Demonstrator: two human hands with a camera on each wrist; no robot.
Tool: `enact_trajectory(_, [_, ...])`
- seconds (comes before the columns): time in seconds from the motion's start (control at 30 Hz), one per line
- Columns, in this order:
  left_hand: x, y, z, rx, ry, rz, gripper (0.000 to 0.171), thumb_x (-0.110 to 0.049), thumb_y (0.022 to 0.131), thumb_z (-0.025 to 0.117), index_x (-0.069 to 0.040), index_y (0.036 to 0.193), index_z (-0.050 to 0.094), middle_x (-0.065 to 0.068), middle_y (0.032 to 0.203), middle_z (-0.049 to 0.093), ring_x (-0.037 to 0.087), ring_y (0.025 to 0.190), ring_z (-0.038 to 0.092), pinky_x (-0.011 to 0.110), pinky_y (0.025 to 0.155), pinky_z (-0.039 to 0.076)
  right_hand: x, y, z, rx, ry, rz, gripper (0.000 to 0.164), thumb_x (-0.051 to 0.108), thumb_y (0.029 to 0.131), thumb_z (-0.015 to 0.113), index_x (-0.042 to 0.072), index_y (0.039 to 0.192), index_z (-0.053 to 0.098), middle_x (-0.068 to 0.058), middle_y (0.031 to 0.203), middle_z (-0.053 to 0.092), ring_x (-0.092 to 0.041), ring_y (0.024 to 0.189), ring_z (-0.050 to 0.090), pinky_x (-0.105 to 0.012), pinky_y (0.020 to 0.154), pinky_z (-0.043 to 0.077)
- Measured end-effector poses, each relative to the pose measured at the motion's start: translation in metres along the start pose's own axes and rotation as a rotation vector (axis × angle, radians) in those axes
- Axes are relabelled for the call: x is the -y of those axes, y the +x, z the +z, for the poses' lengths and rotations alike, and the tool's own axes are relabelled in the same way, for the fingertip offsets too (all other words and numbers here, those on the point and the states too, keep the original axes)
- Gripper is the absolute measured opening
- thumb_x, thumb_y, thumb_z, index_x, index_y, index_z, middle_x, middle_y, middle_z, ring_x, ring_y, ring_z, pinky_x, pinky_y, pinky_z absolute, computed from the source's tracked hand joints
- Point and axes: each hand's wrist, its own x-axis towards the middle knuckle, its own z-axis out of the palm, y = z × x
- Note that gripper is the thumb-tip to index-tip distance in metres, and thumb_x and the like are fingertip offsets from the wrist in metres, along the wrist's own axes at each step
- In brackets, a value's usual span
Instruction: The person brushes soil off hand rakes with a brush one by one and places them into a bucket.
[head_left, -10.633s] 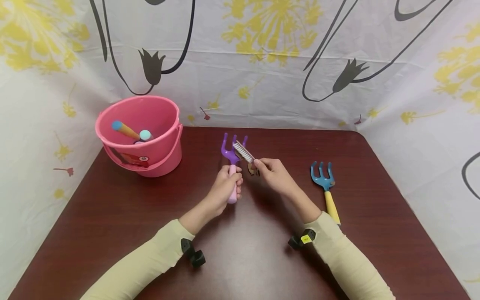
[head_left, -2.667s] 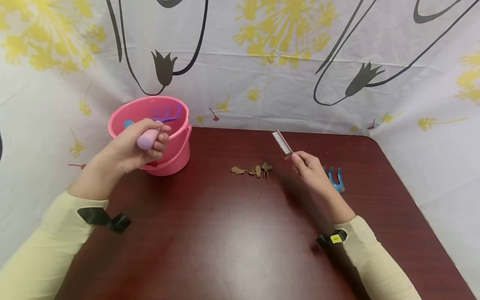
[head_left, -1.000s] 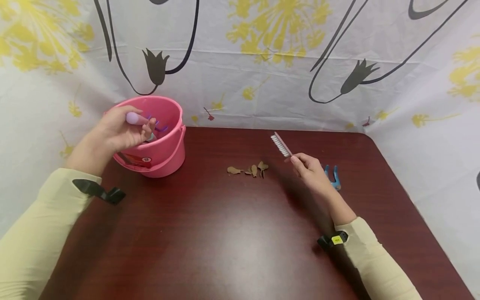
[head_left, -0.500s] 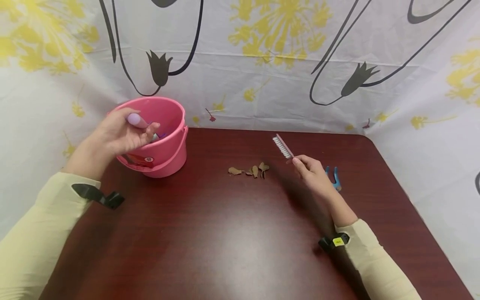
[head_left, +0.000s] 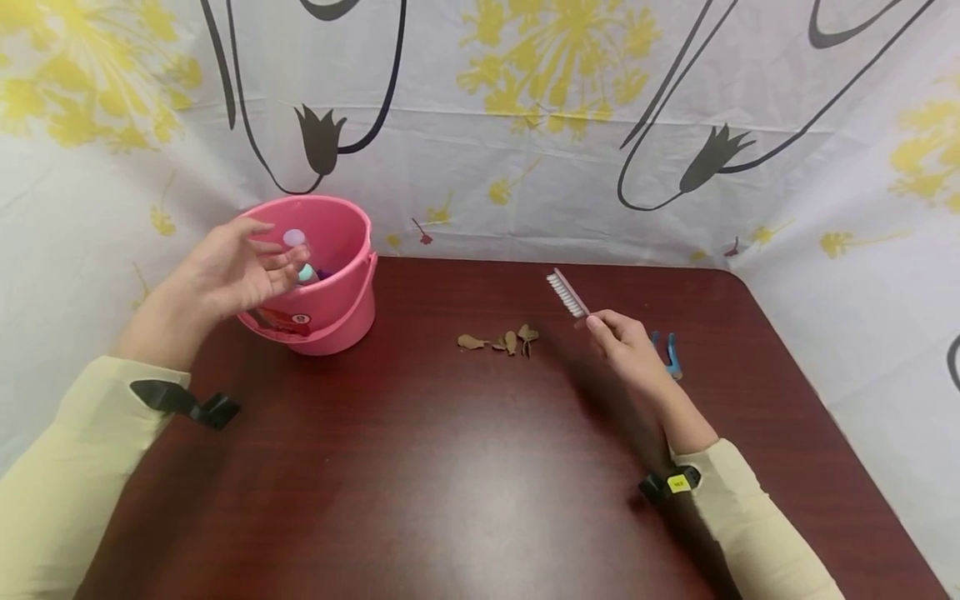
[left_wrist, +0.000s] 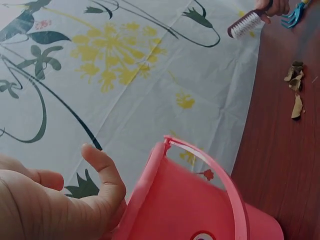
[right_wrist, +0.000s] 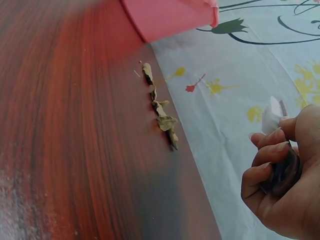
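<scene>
My left hand [head_left: 236, 271] is over the near left rim of the pink bucket [head_left: 347, 321], its fingers spread and loosely bent around nothing. Just beyond its fingers, the lilac handle end of the purple hand fork [head_left: 294, 238] shows inside the bucket; the tines are mostly hidden. A pale green handle end [head_left: 306, 272] shows beside my fingertips. In the left wrist view the thumb and fingers stand apart above the bucket wall [left_wrist: 180, 200]. My right hand [head_left: 630, 350] grips a small brush [head_left: 566, 293] by its handle, white bristles facing left, held up above the table.
Several dry brown leaves [head_left: 510, 342] lie in a short row mid-table. A blue hand fork [head_left: 673, 360] lies on the right, partly hidden behind my right hand. Behind the dark wood table [head_left: 450, 467] hangs a white patterned cloth [head_left: 420, 167].
My left hand carried the purple hand fork from mid-table to the bucket and has now let it go inside, fingers opening. My right hand still holds the brush, farther right than before.
</scene>
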Motion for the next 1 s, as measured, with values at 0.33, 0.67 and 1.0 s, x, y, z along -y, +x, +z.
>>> enact_trajectory(0.33, [0.029,-0.008,0.02,-0.013,0.083,0.231,0.016,-0.015,0.104,0.048,-0.016,0.116,0.037,0.004,0.093,0.056,0.015,0.073,0.053,0.025,0.061,0.048,0.001,-0.009,-0.016,-0.042,-0.021,0.007,0.033,0.022,0.11,0.048,-0.005,0.114,0.065,-0.014,0.072,0.046,-0.015,0.057,0.04,-0.03,0.048,0.036])
enact_trajectory(0.67, [0.096,0.003,0.054,-0.08,0.26,0.454,0.009,-0.015,0.102,0.051,-0.007,0.103,0.052,0.0,0.081,0.052,0.012,0.065,0.045,0.021,0.055,0.041,-0.009,-0.021,-0.041,-0.095,0.04,0.006,0.037,0.021,0.11,0.046,-0.012,0.115,0.062,-0.012,0.063,0.04,-0.015,0.049,0.036,-0.029,0.044,0.033])
enact_trajectory(1.0, [0.215,0.057,0.109,0.284,0.74,0.01,0.028,-0.017,0.098,0.059,0.002,0.119,0.06,0.016,0.103,0.067,0.017,0.077,0.062,0.026,0.064,0.052,-0.018,-0.043,-0.072,-0.147,-0.048,0.085,0.04,0.029,0.11,0.044,-0.007,0.119,0.06,-0.016,0.067,0.043,-0.018,0.052,0.039,-0.035,0.048,0.038])
